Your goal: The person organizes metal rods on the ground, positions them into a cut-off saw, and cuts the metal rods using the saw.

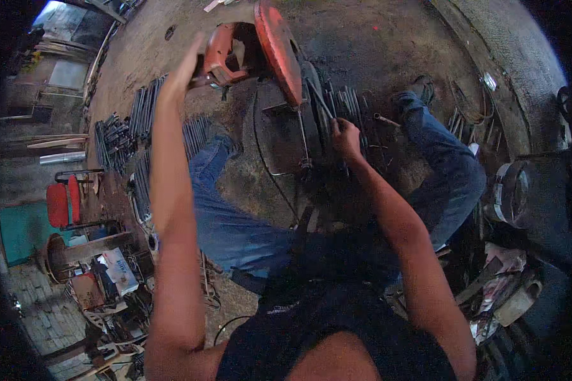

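A red cut-off saw stands on the ground between my legs, with a red blade guard point(276, 54) and a red looped handle point(219, 60). My left hand point(187, 63) is raised just left of the handle. It is blurred, but its fingers look stretched out and hold nothing that I can see. My right hand point(345, 136) is closed on a thin metal rod point(321, 98), which slants up and left toward the saw's dark base. The guard covers most of the blade, and where the rod ends at the saw is hard to make out.
Bundles of dark metal rods point(146, 105) lie left of the saw, and more short rods point(346, 101) lie to its right. A pale tube point(386, 119) rests near my right foot. A cable point(273, 181) curves below the saw. Clutter with a box point(117, 270) fills the lower left.
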The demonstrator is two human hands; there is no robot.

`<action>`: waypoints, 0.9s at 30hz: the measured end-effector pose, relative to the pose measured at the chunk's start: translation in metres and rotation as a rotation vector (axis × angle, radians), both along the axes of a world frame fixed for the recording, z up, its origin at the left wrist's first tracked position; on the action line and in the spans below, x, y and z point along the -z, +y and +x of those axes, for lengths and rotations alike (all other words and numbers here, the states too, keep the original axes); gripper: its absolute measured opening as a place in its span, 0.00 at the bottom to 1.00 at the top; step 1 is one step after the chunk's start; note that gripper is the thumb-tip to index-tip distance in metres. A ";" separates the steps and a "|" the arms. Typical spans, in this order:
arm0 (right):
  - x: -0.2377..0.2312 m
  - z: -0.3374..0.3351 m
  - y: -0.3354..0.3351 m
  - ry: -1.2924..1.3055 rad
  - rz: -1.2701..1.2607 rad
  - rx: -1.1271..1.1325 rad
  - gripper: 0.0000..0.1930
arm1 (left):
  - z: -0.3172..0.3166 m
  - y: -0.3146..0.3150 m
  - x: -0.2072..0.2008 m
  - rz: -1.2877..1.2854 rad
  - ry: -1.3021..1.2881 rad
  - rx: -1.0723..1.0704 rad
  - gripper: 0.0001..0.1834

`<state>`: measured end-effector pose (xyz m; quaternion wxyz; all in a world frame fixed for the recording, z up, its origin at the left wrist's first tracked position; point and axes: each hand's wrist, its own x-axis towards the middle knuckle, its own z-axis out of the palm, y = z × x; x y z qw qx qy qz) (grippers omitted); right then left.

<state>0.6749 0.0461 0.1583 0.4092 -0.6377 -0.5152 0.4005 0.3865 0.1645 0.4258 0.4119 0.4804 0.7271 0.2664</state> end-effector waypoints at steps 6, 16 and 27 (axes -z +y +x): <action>-0.003 0.006 0.004 -0.011 -0.042 -0.061 0.18 | 0.040 0.047 -0.008 -0.145 -0.083 0.067 0.31; 0.009 0.001 0.014 0.042 -0.217 -0.171 0.20 | 0.035 0.053 -0.002 -0.163 -0.125 0.126 0.26; -0.008 0.007 0.022 0.050 -0.247 -0.189 0.20 | 0.066 0.017 -0.012 -0.082 -0.297 0.032 0.28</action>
